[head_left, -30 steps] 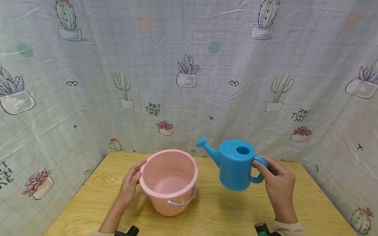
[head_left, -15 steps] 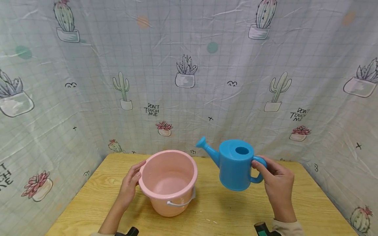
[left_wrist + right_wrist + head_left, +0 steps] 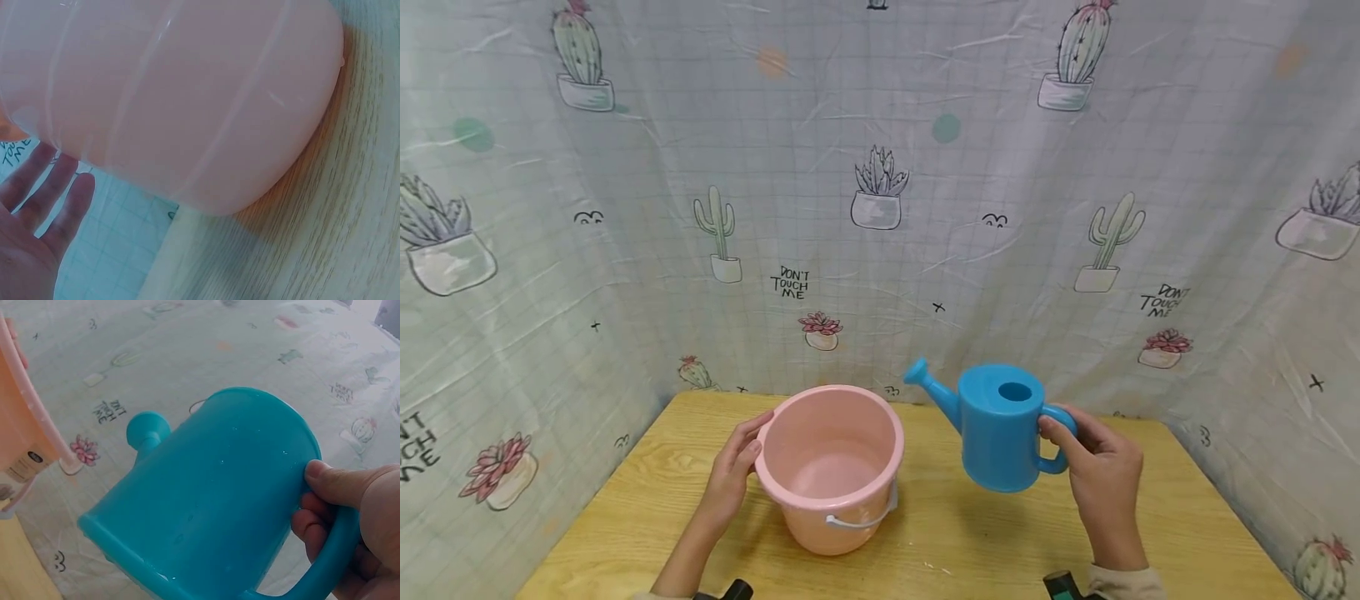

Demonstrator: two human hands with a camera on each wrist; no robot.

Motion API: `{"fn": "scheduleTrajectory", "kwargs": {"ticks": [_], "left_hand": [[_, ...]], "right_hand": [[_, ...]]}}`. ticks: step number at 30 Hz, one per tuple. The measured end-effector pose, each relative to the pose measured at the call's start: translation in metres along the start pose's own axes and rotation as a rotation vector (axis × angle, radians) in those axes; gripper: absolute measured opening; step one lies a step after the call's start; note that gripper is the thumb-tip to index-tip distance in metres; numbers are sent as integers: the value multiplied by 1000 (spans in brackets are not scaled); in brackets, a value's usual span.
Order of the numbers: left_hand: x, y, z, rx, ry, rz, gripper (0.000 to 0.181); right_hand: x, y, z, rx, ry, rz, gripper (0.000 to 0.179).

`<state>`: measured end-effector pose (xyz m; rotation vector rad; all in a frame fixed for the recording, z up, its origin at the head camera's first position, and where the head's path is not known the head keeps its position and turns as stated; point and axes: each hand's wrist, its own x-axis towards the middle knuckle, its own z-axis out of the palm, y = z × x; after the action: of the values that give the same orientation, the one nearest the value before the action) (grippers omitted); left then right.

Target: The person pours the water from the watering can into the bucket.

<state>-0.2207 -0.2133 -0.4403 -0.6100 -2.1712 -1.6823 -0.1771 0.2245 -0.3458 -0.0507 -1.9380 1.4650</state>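
My left hand [image 3: 730,471] holds the left side of a pink plastic bucket [image 3: 831,521], thumb and fingers at its rim. The left wrist view shows several fingertips [image 3: 78,187] against the outer wall of the bucket [image 3: 187,94], just under the rim. A blue watering can [image 3: 1000,442] hangs above the table, upright, with its spout toward the bucket. My right hand [image 3: 1105,467] grips its handle, the thumb near the top. In the right wrist view, drops sit on the wall of the watering can [image 3: 212,487], and fingers wrap the handle [image 3: 334,556].
The wooden table [image 3: 647,500] carries the bucket. A white bail handle [image 3: 861,523] hangs at the bucket's front right. Small wet spots [image 3: 936,568] lie near the table's front. Cactus-print cloth [image 3: 880,275] encloses the back and both sides.
The head view tips slightly, so the scene sits a little lower in it. Both hands, the bucket and the watering can keep nearly the same places.
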Motion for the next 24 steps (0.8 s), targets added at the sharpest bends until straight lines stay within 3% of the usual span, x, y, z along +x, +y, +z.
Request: {"fn": "scheduleTrajectory", "kwargs": {"ticks": [7, 14, 24], "left_hand": [[1, 2, 3, -16, 40, -5, 42], [-4, 0, 6, -14, 30, -22, 42], [0, 3, 3, -2, 41, -14, 41]], "right_hand": [[-1, 2, 1, 6, 20, 16, 23], [-5, 7, 1, 6, 8, 22, 22], [-4, 8, 4, 2, 18, 41, 24]]}}
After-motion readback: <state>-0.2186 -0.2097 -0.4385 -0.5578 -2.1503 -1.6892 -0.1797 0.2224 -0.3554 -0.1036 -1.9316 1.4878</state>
